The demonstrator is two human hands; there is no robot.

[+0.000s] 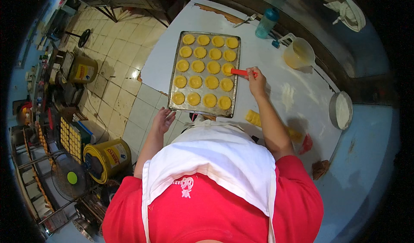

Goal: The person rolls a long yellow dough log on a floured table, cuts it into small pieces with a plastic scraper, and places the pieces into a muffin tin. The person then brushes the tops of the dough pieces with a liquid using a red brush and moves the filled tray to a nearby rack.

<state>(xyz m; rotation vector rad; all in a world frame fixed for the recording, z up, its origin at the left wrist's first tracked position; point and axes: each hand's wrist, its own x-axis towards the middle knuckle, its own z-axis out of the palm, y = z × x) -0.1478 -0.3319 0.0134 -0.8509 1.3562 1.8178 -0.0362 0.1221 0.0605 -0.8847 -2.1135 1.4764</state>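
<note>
A metal baking tray [203, 91] lies on the white table, bearing rows of yellow, round pastry shells with raised rims. My right hand [256, 81] grips the red handle of a pastry brush [239, 72], at the right side of the tray. The brush's head rests at a pastry shell [227, 69] in the right-hand column, third row from the far end. Near the tray's lower left corner is my left hand [164, 120], with its fingers apart and nothing in it; whether a fingertip touches the tray edge, I cannot tell.
A plastic jug [299, 53] with yellow liquid, a teal bottle [267, 23] and a fork [245, 20] stand or lie beyond. Yellow dough [253, 118] is beside my right forearm. A round metal sieve [341, 110] holds white powder. On the left are a fan [71, 177] and yellow buckets [111, 157].
</note>
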